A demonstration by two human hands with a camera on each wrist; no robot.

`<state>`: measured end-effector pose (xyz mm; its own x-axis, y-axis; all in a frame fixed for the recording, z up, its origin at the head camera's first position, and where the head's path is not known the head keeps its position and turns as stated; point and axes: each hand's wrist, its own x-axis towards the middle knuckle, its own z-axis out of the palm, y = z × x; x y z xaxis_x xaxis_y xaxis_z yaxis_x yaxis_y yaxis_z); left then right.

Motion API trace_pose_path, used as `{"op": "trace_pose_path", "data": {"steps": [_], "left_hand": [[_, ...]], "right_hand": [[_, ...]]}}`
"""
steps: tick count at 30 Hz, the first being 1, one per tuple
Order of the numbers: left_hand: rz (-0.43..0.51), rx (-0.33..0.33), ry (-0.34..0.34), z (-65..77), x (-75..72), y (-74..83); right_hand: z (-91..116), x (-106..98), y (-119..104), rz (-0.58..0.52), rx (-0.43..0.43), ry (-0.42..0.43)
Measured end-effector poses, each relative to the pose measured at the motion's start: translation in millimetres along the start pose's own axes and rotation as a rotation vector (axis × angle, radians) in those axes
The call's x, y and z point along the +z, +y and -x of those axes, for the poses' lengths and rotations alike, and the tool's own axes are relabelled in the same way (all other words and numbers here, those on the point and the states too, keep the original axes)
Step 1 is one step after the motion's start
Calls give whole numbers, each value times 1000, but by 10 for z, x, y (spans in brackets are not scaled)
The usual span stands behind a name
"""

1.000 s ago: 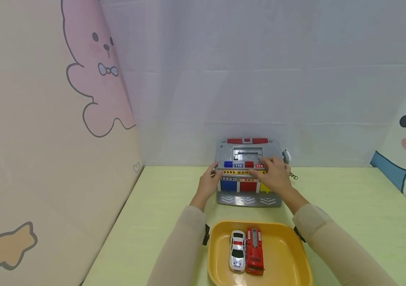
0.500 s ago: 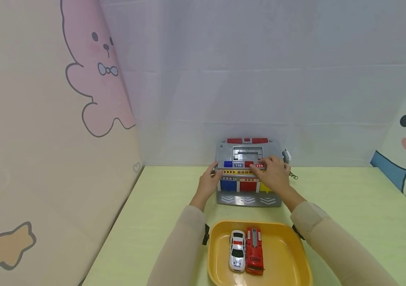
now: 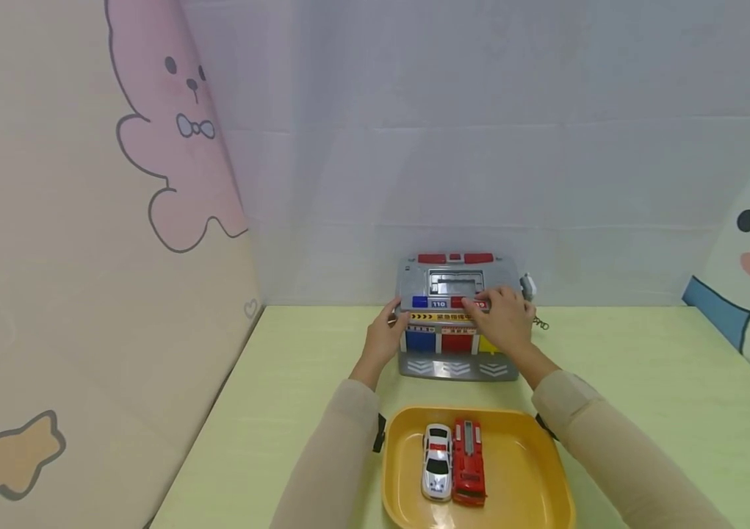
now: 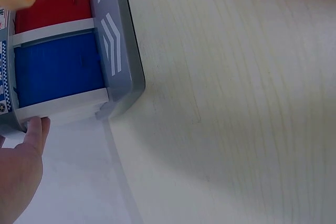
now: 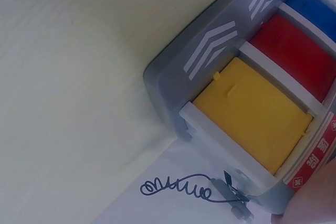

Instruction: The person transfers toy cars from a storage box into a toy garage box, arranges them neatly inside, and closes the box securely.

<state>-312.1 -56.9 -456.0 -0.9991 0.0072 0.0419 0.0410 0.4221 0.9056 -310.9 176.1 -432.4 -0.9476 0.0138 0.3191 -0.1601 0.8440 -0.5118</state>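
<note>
A grey toy rescue station [image 3: 458, 366] stands against the back wall in the head view. Its front has blue, red and yellow garage doors. My left hand [image 3: 381, 342] touches its left side with extended fingers; in the left wrist view the fingers [image 4: 35, 132] rest at the edge beside the blue door [image 4: 59, 69]. My right hand [image 3: 505, 323] lies over the station's upper right, thumb at the red button [image 3: 458, 302]. In the right wrist view the yellow door [image 5: 254, 114] shows closed, and only a little of my right hand appears.
A yellow tray [image 3: 527, 470] sits nearer me, holding a white police car [image 3: 437, 466] and a red fire truck [image 3: 469, 470] side by side. A small grey handset [image 3: 528, 286] with a coiled cord [image 3: 541, 324] is at the station's right side.
My right thumb has shifted slightly up and left, from the yellow strip to the red button. My left hand stays at the station's side. The view has tilted slightly.
</note>
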Motion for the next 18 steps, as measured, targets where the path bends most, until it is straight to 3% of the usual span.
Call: {"op": "trace_pose_path", "data": {"steps": [18], "left_hand": [[0,24,-10,-9,-26,-27]], "right_hand": [[-5,14,-23,-17,8,4]]}}
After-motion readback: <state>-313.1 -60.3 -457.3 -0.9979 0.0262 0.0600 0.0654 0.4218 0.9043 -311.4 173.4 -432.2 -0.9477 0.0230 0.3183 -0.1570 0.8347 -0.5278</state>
